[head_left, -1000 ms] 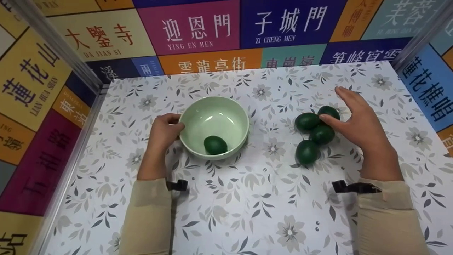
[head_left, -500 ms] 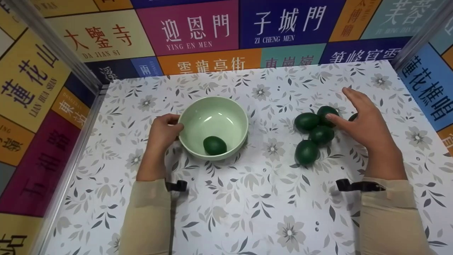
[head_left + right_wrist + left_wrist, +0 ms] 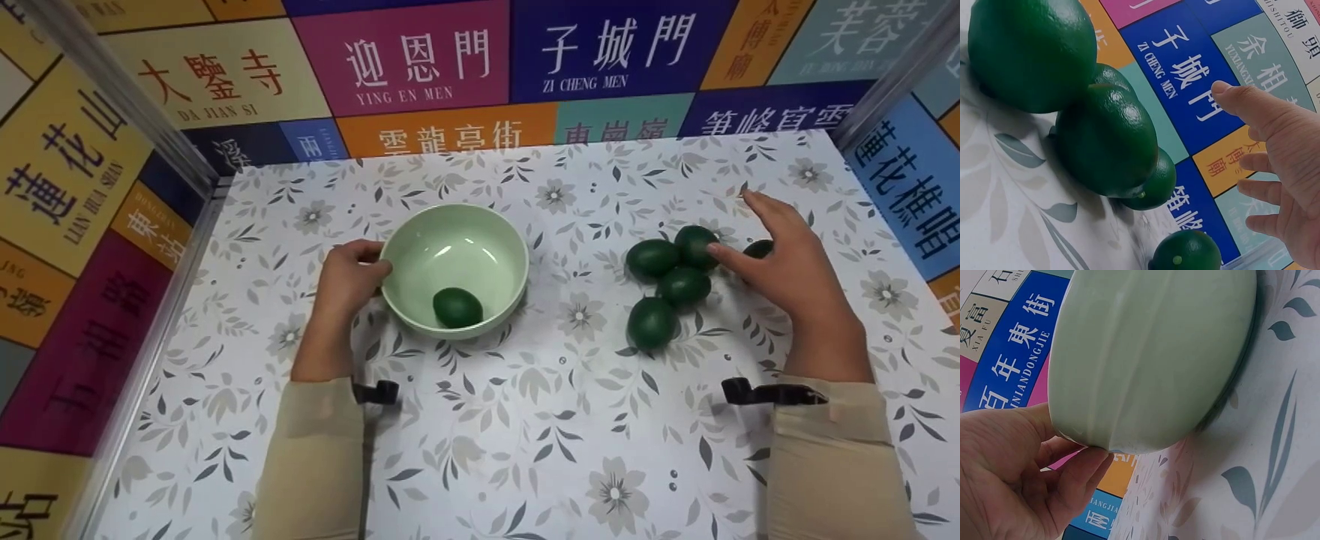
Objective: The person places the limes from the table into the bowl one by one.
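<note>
My left hand (image 3: pixel 346 279) pinches the left rim of a pale green bowl (image 3: pixel 480 251), thumb on the rim and fingers under its outside. In the left wrist view the bowl's ribbed outer wall (image 3: pixel 1145 354) fills the top. One dark green, oval, lime-like fruit (image 3: pixel 457 308) lies inside the bowl. To the right, several matching fruits (image 3: pixel 683 286) sit clustered on the table. My right hand (image 3: pixel 799 277) hovers beside them, fingers spread and holding nothing. Another fruit (image 3: pixel 759 248) shows partly behind its thumb. The right wrist view has the fruits (image 3: pixel 1106 140) left of the hand (image 3: pixel 1280 163).
A white cloth (image 3: pixel 495 450) with grey leaves and flowers covers the table. Colourful panels with Chinese lettering (image 3: pixel 420 60) stand along the back and both sides. A strip of cloth lies between bowl and fruits. Black straps (image 3: pixel 772 391) circle the wrists.
My right hand has drifted right, away from the clustered fruits, uncovering part of the fruit behind it. The left hand and bowl stay put.
</note>
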Demonstrator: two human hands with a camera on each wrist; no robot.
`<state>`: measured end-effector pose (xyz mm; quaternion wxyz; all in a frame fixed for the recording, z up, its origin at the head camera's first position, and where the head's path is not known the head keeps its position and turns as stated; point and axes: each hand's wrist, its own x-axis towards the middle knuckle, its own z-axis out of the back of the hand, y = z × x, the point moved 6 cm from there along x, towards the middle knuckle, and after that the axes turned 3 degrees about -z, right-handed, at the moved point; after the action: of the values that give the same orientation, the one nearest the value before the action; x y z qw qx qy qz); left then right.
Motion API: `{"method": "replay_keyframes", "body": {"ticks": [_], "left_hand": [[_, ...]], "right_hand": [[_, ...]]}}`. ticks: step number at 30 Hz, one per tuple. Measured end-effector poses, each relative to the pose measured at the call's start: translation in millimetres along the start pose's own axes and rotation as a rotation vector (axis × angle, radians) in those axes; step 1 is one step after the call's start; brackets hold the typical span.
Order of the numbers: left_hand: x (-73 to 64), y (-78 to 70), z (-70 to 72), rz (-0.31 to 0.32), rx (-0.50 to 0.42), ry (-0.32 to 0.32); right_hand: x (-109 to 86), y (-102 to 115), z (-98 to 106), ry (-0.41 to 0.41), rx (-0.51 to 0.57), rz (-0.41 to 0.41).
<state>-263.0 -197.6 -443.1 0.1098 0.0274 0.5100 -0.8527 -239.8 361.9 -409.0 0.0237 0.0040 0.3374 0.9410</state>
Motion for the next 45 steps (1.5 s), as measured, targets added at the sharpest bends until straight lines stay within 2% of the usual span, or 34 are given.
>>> {"method": "replay_keyframes", "body": {"ticks": [4, 11, 31, 38, 45], "left_hand": [[0.0, 0.0, 0.0, 0.003, 0.005, -0.005], [-2.4, 0.7, -0.9, -0.001, -0.042, 0.002], [-0.5, 1.4, -0.9, 0.011, -0.021, -0.005], [-1.0, 1.6, -1.2, -0.013, -0.030, -0.001], [-1.6, 1.0, -0.9, -0.012, -0.030, 0.004]], "right_hand": [[1.1, -5.1, 0.4, 0.007, 0.000, -0.024], [3.2, -12.7, -1.5, 0.030, -0.032, -0.060], [6.8, -40.4, -2.3, 0.047, -0.026, -0.104], [7.5, -46.4, -3.8, 0.046, -0.022, -0.087], [8.2, -55.2, -7.3, 0.049, -0.034, -0.114]]}}
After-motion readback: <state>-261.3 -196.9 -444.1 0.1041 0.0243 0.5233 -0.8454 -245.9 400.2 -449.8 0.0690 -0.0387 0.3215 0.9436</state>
